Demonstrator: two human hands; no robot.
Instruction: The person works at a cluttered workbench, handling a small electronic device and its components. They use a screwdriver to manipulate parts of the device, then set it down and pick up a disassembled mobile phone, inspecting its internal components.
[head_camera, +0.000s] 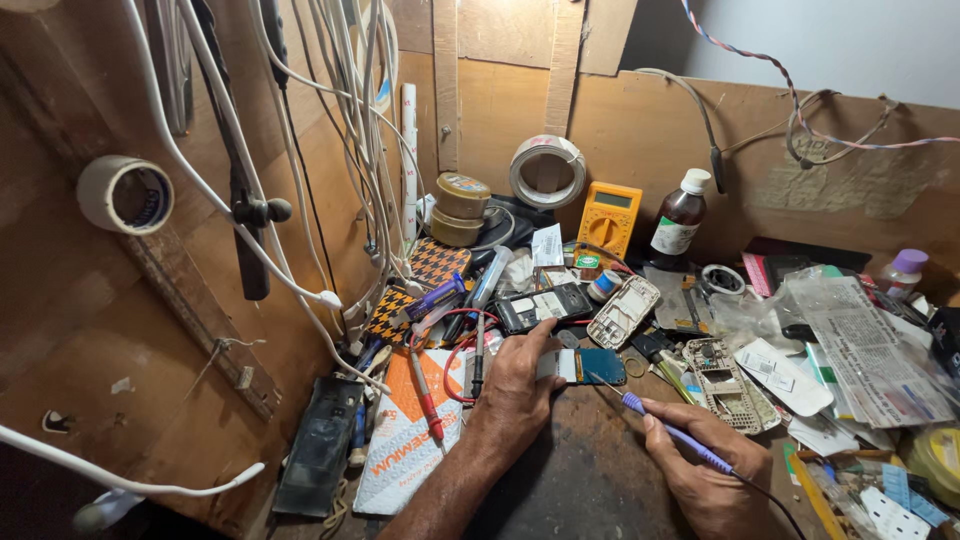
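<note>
The left hand (515, 385) pins a small blue circuit board (590, 366) to the cluttered bench (590, 480), fingers closed on its left edge; the right hand (700, 470) grips a purple-handled tool (665, 428), tip touching the board, near a yellow meter (610, 215)

A cramped phone-repair workshop: around a yellow multimeter (609, 217) on the wooden bench (590, 480) lie opened phones (545, 306), tape rolls (547, 171) and a solvent bottle (679, 214); cables (340, 120) hang to its left.
</note>
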